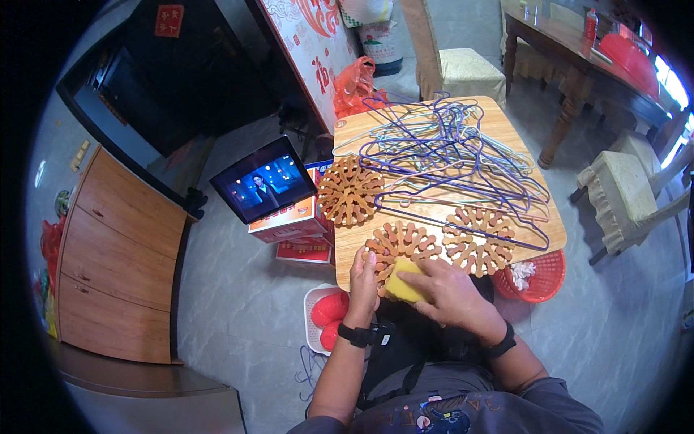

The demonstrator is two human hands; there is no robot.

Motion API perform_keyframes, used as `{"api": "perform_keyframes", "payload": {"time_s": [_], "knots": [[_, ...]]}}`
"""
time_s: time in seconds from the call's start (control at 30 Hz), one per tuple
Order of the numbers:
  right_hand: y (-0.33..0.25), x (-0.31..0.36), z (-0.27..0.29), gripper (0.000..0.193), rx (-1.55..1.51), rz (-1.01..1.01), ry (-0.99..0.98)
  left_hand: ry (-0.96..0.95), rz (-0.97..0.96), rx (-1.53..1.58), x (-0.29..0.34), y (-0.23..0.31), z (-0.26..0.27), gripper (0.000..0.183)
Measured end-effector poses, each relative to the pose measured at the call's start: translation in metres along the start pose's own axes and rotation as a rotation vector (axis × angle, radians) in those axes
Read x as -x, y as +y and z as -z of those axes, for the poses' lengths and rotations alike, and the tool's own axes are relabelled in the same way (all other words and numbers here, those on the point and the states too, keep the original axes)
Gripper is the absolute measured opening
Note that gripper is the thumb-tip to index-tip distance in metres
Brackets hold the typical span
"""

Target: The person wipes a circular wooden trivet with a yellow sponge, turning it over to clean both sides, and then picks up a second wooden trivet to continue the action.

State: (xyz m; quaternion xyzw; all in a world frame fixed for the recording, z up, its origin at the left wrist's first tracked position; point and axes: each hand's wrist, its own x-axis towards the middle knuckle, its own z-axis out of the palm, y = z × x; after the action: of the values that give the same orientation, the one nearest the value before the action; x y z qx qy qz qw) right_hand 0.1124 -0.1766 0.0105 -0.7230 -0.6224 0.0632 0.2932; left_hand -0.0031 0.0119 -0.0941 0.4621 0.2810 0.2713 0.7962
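Observation:
At the near edge of the wooden table, my left hand [362, 278] grips the left rim of a round brown openwork trivet [395, 241]. My right hand [451, 293] holds a yellow sponge [405, 281] against the trivet's near side. The trivet appears tilted up slightly toward me; its lower part is hidden behind the sponge and my hands. A second wooden trivet [479, 242] lies to the right, partly under a hanger. Another trivet [351, 190] sits at the table's left edge. Behind them spreads a tangled pile of purple, pale green and pink hangers [455, 155].
A tablet [264, 179] with a lit screen stands on stacked red-and-white boxes [289, 223] left of the table [426, 226]. A red basket [543, 278] with white crumpled pieces is below right. A white basket [310, 318] holds red items. Draped chairs [470, 71] stand beyond.

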Motion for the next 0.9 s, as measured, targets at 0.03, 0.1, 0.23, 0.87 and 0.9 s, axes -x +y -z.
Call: {"api": "perform_keyframes", "payload": {"time_s": [0.03,0.1,0.23,0.87,0.9], "knots": [[0.001,-0.003,0.001,0.058,-0.015,-0.020,0.026,-0.002,0.000,0.003,0.000,0.001,0.001,0.039],[0.004,-0.012,0.005,0.057,-0.043,-0.063,0.078,0.014,0.000,-0.013,0.000,0.002,0.000,0.039],[0.011,-0.036,0.002,0.063,0.005,-0.169,0.144,0.008,-0.032,0.015,0.004,0.007,-0.007,0.038],[-0.007,0.001,0.006,0.054,0.017,-0.043,-0.024,0.006,-0.037,0.018,-0.002,-0.007,0.002,0.042],[-0.003,-0.003,0.008,0.054,-0.006,-0.063,-0.010,0.004,-0.059,-0.010,-0.002,-0.007,0.003,0.042]]}}
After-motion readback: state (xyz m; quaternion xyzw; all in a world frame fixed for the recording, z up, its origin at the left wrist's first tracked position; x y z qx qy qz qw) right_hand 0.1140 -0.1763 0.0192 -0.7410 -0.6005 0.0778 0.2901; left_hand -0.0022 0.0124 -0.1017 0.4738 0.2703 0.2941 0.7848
